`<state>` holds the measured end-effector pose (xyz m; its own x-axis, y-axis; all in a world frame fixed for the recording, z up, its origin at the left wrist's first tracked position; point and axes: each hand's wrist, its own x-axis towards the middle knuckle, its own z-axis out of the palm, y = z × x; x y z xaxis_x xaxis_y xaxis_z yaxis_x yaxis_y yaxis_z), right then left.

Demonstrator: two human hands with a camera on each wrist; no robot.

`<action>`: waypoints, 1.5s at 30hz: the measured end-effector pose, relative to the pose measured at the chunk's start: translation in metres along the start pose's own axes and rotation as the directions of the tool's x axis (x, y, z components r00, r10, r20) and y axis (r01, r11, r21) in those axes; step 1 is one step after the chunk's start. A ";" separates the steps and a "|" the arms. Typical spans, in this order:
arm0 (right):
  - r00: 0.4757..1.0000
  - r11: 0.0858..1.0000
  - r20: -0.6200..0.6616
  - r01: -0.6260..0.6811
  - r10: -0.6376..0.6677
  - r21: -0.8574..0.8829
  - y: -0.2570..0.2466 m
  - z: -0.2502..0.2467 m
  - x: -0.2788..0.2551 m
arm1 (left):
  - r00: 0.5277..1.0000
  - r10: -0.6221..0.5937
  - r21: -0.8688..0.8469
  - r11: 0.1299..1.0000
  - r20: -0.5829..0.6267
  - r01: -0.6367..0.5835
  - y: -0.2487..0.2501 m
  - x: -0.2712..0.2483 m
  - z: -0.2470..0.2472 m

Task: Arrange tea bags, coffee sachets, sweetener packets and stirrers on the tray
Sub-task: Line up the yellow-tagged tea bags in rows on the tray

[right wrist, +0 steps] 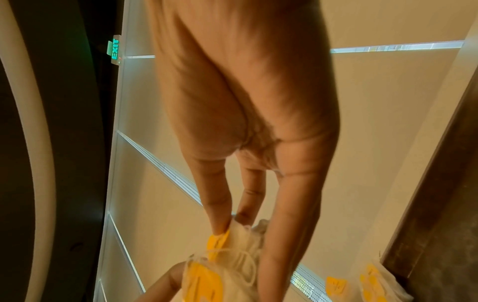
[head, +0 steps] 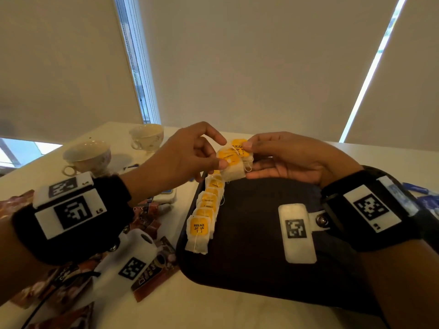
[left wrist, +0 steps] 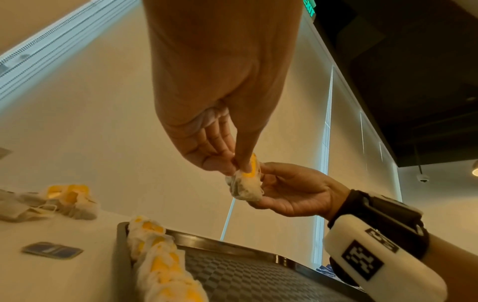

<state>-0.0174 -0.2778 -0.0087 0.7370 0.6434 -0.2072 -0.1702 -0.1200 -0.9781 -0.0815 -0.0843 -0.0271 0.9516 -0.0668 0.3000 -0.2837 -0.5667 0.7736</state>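
Above the far left corner of the dark tray (head: 247,276), both hands hold a small bunch of tea bags (head: 234,162) with yellow tags. My left hand (head: 215,151) pinches one bag of the bunch between thumb and fingertips (left wrist: 234,166). From the other side my right hand (head: 255,159) grips the bunch, thumb on a tag and fingers underneath, with the bags (right wrist: 232,255) shown close up. A row of tea bags (head: 206,212) lies overlapped along the tray's left edge (left wrist: 121,255).
Brown coffee sachets (head: 148,222) lie on the white table left of the tray. Two tea cups (head: 88,155) stand at the back left. Loose tea bags (left wrist: 67,200) and a blue packet (left wrist: 51,250) lie beyond. More blue packets (head: 425,195) are at the right.
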 end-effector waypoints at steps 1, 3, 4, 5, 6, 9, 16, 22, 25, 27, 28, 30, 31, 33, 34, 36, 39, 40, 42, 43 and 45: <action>1.000 1.000 -0.013 0.004 -0.004 0.000 0.000 -0.001 0.000 | 1.000 0.006 -0.014 1.000 -0.003 -0.006 0.000 -0.002 -0.001; 1.000 1.000 -0.029 0.009 -0.009 -0.001 -0.001 -0.002 0.000 | 1.000 0.020 -0.035 0.999 -0.005 -0.021 0.004 -0.007 -0.005; 0.999 1.000 -0.033 0.011 -0.011 0.002 -0.001 -0.002 0.000 | 0.999 0.033 -0.037 0.999 0.002 -0.033 0.006 -0.010 -0.007; 0.999 1.000 -0.037 0.013 -0.012 0.008 -0.001 -0.003 -0.001 | 0.999 0.042 -0.031 0.999 0.014 -0.042 0.009 -0.014 -0.009; 0.999 1.000 -0.041 0.013 -0.013 0.014 -0.001 -0.003 -0.001 | 0.998 0.048 -0.017 0.999 0.032 -0.047 0.011 -0.018 -0.012; 0.999 1.000 -0.051 0.012 -0.011 0.024 -0.001 -0.004 -0.001 | 0.990 0.031 0.055 0.998 0.140 -0.039 0.012 -0.030 -0.023; 0.999 1.000 -0.044 0.003 -0.003 0.012 -0.001 -0.005 0.000 | 0.844 -0.169 0.052 0.985 0.508 0.166 0.002 -0.060 -0.026; 0.999 1.000 -0.043 0.006 -0.005 0.015 -0.002 -0.004 -0.001 | 0.789 -0.350 0.143 0.936 0.506 0.323 -0.012 -0.061 -0.017; 0.999 1.000 -0.044 0.008 -0.007 0.011 -0.002 -0.005 -0.001 | 0.822 -0.376 0.329 0.912 0.427 0.246 -0.019 -0.056 -0.013; 0.999 1.000 -0.045 0.012 -0.012 0.005 -0.002 -0.005 -0.001 | 0.848 -0.366 0.471 0.867 0.382 0.163 -0.019 -0.055 -0.010; 0.999 1.000 -0.046 0.014 -0.013 0.003 -0.002 -0.005 -0.001 | 0.856 -0.362 0.506 0.851 0.368 0.142 -0.018 -0.056 -0.009; 0.999 1.000 -0.048 0.015 -0.015 -0.004 -0.002 -0.006 0.000 | 0.870 -0.345 0.542 0.833 0.354 0.109 -0.016 -0.058 -0.006; 0.999 1.000 -0.047 0.015 -0.015 -0.007 -0.001 -0.006 0.000 | 0.874 -0.337 0.550 0.830 0.351 0.099 -0.016 -0.059 -0.004; 0.999 1.000 -0.046 0.015 -0.016 -0.013 -0.001 -0.006 0.000 | 0.872 -0.344 0.554 0.826 0.347 0.105 -0.015 -0.061 -0.004; 0.999 1.000 -0.046 0.015 -0.016 -0.015 -0.001 -0.006 0.000 | 0.867 -0.358 0.547 0.828 0.347 0.122 -0.015 -0.061 -0.004; 0.999 1.000 -0.046 0.017 -0.018 -0.020 -0.001 -0.006 0.000 | 0.851 -0.393 0.487 0.851 0.348 0.194 -0.017 -0.060 -0.005; 0.999 1.000 -0.042 0.020 -0.021 -0.022 -0.001 -0.006 0.000 | 0.815 -0.440 0.350 0.882 0.377 0.314 -0.017 -0.063 -0.006; 0.999 1.000 -0.043 0.020 -0.021 -0.023 -0.001 -0.006 0.000 | 0.813 -0.443 0.339 0.884 0.379 0.323 -0.017 -0.064 -0.005; 0.999 0.999 -0.045 0.023 -0.024 -0.028 -0.002 -0.006 0.000 | 0.833 -0.434 0.371 0.878 0.344 0.304 -0.016 -0.066 -0.003; 0.999 0.999 -0.044 0.024 -0.025 -0.032 -0.002 -0.006 -0.001 | 0.855 -0.415 0.422 0.866 0.310 0.267 -0.015 -0.067 -0.002; 0.999 0.999 -0.041 0.026 -0.028 -0.037 -0.002 -0.006 -0.001 | 0.912 -0.335 0.522 0.836 0.238 0.170 -0.010 -0.068 0.000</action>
<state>-0.0140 -0.2824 -0.0071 0.7679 0.6146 -0.1805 -0.1262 -0.1312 -0.9833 -0.1440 -0.0738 -0.0550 0.9907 -0.0669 -0.1183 -0.0132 -0.9136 0.4065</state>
